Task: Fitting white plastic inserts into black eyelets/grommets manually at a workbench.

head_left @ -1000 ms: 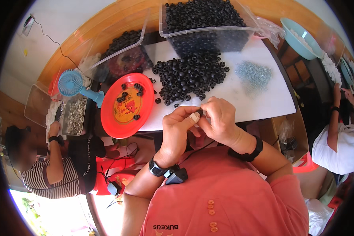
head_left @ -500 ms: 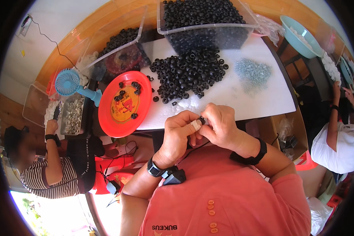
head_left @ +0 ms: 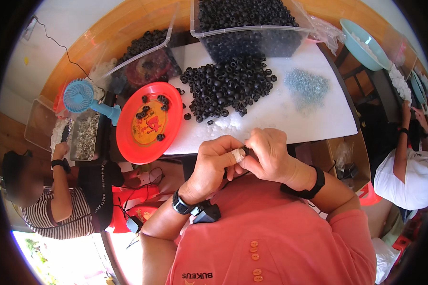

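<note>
Over the table's near edge, my left hand (head_left: pixel 214 160) and my right hand (head_left: pixel 272 157) meet with fingers pinched together. Between their fingertips is a small black round part (head_left: pixel 245 149), mostly hidden by the fingers. White tape wraps my left thumb. Beyond my hands lies a heap of black hollow round parts (head_left: pixel 228 88). A red plate (head_left: pixel 128 142) with several joined black parts (head_left: pixel 163 100) is to the left of my left hand. Small white pieces (head_left: pixel 227 124) lie in front of the heap, and tiny clear bluish pieces (head_left: pixel 306 88) are spread to its right.
At the back stands a clear bin (head_left: pixel 252 42) full of black parts; another clear bin (head_left: pixel 142 57) is at the back left. A blue fan (head_left: pixel 79 96) stands left of the plate. One person (head_left: pixel 57 209) works at left, another (head_left: pixel 404 175) at right. Below the table's right side is a cardboard box (head_left: pixel 356 156).
My hands stay together, with the fingers shifted slightly around the black part, which now shows less. The whole view has moved a little.
</note>
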A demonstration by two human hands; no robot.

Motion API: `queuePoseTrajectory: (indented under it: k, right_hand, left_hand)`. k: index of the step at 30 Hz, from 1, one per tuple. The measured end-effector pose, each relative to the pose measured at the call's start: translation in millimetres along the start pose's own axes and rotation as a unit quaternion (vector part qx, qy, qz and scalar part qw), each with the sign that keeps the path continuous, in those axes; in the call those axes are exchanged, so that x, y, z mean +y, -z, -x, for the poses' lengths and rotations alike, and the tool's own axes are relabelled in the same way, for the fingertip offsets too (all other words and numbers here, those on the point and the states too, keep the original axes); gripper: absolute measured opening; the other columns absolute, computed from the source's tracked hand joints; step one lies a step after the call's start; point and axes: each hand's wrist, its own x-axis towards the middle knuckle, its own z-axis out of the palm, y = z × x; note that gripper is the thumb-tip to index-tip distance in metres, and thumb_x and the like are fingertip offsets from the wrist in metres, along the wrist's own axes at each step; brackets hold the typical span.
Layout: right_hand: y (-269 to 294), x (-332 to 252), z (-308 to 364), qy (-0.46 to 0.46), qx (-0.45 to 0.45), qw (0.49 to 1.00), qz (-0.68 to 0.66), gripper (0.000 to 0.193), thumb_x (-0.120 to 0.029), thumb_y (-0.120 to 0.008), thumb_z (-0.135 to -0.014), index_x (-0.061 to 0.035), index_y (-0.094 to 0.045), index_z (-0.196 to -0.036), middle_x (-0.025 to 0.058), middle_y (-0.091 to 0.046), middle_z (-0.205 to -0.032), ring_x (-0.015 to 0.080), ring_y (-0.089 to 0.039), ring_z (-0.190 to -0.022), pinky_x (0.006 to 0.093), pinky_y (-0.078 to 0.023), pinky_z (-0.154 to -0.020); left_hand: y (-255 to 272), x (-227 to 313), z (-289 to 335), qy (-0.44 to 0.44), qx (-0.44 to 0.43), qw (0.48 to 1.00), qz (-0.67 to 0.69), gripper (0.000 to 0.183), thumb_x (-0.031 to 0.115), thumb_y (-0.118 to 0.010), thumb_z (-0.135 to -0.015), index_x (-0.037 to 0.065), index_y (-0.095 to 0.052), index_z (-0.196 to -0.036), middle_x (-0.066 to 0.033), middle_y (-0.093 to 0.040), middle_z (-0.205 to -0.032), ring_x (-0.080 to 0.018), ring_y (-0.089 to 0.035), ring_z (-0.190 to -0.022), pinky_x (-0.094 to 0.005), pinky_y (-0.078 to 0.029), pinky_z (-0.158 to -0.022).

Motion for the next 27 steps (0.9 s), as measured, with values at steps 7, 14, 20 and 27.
queuePoseTrajectory:
  k: [7,14,20,27]
  right_hand:
    - [-10.6,-3.6,4.2,-0.075,0.021,0.993,-0.090,0.032,-0.003,-0.079,-0.073,-0.0042,-0.047,-0.079,0.0061,-0.050,-0.056,0.0192,-0.053,-0.043,0.0297,-0.039,-0.041]
    - [-13.4,-4.8,10.3,-0.115,0.017,0.987,-0.110,0.037,-0.008,-0.079,-0.065,-0.0071,-0.044,-0.079,0.0083,-0.051,-0.065,0.0288,-0.055,-0.048,0.0389,-0.041,-0.044]
    - [-2.2,-1.1,-10.4,-0.046,0.002,0.996,-0.082,0.037,-0.010,-0.081,-0.064,-0.0065,-0.049,-0.082,0.0080,-0.052,-0.069,0.0281,-0.055,-0.051,0.0386,-0.041,-0.046]
    - [0.5,-1.5,-12.4,-0.016,0.013,0.999,-0.050,0.034,-0.006,-0.079,-0.064,-0.0058,-0.052,-0.084,0.0082,-0.053,-0.070,0.0267,-0.055,-0.052,0.0382,-0.041,-0.046]
  left_hand:
    - [10.0,-3.6,-2.8,0.014,-0.016,1.000,-0.021,0.017,0.007,-0.063,-0.094,-0.009,-0.065,-0.099,-0.0108,-0.066,-0.077,-0.0135,-0.061,-0.059,-0.0217,-0.044,-0.045]
    - [11.8,2.7,-2.6,0.028,-0.027,0.999,-0.022,0.015,0.006,-0.064,-0.093,-0.008,-0.066,-0.098,-0.0104,-0.067,-0.081,-0.0118,-0.061,-0.061,-0.0207,-0.043,-0.046]
    - [16.7,23.5,-4.2,-0.004,-0.047,0.992,-0.117,0.022,0.011,-0.068,-0.093,-0.006,-0.069,-0.107,-0.0073,-0.068,-0.084,-0.0106,-0.059,-0.064,-0.0234,-0.047,-0.055]
    - [12.6,10.7,1.3,-0.036,-0.040,0.994,-0.092,0.017,0.011,-0.064,-0.097,-0.005,-0.068,-0.103,-0.0047,-0.065,-0.078,-0.0074,-0.057,-0.064,-0.0214,-0.047,-0.054]
